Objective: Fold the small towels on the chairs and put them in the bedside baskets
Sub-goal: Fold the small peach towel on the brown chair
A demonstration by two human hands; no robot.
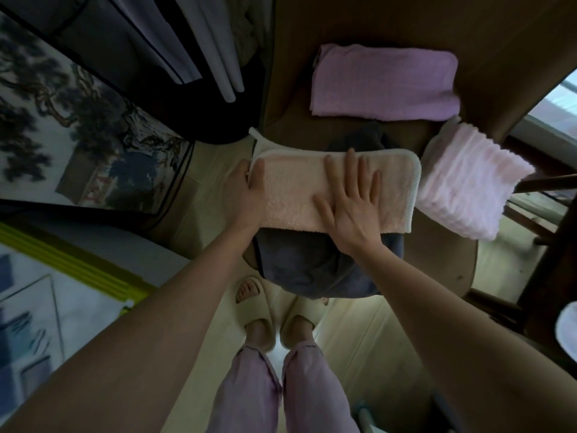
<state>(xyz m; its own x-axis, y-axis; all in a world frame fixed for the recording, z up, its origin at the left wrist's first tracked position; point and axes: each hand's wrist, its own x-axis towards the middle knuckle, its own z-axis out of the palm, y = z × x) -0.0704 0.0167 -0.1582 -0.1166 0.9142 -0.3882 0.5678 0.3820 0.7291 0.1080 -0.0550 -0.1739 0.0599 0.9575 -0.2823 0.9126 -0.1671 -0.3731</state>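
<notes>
Peach towel (pixel 290 195) folded, left hand (pixel 246 195) gripping its end, right hand (pixel 352 210) fingers (pixel 351 167) flat on top

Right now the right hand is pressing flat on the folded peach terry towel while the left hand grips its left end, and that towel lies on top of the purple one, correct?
Not quite. The head view shows the folded peach terry towel lying on a dark blue-grey cloth; the folded purple towel sits apart, further back. The right hand does press flat, and the left hand grips the left end.

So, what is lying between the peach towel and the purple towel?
In the head view, a dark blue-grey cloth on the brown chair seat lies between peach towel and purple towel.
</notes>
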